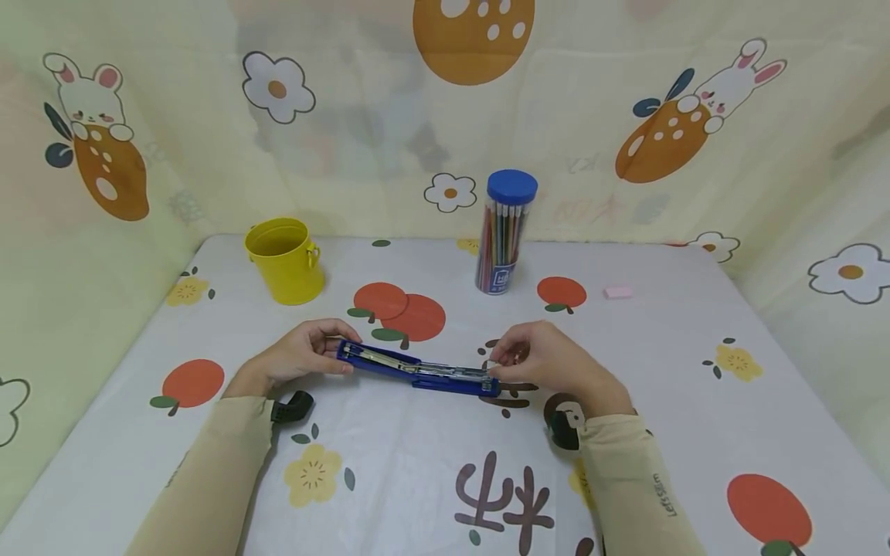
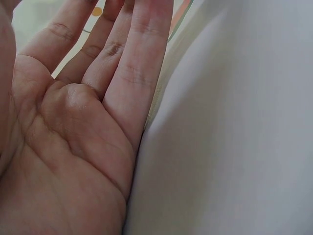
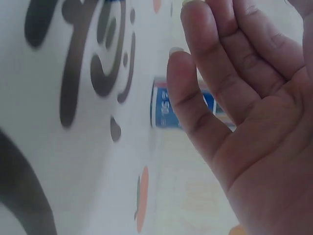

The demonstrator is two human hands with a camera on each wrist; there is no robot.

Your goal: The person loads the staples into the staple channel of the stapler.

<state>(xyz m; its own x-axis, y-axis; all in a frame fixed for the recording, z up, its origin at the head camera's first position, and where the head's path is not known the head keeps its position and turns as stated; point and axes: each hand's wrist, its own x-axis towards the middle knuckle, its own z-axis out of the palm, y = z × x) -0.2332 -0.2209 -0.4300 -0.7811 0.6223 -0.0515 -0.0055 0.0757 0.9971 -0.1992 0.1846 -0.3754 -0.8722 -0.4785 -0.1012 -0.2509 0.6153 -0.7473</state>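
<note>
The person is working on a blue stapler (image 1: pixel 417 371), which is lying unfolded almost in a straight line between the two hands, over the middle of the printed tablecloth (image 1: pixel 389 479). The left hand (image 1: pixel 306 351) is holding its left end, thumb in front and fingers bent behind, so the grip is nearly closed. The right hand (image 1: pixel 545 359) is pinching at the right end, where the metal staple channel (image 1: pixel 455 371) is ending; whether the fingertips are also taking a small metal piece, I cannot tell, because both wrist cameras are showing mostly palm and fingers. In my judgement, the step in hand is the handling of the opened channel, perhaps for loading or checking staples. The next move is probably calling for a steady left hand, while the right fingertips are working precisely inside this narrow channel.
</note>
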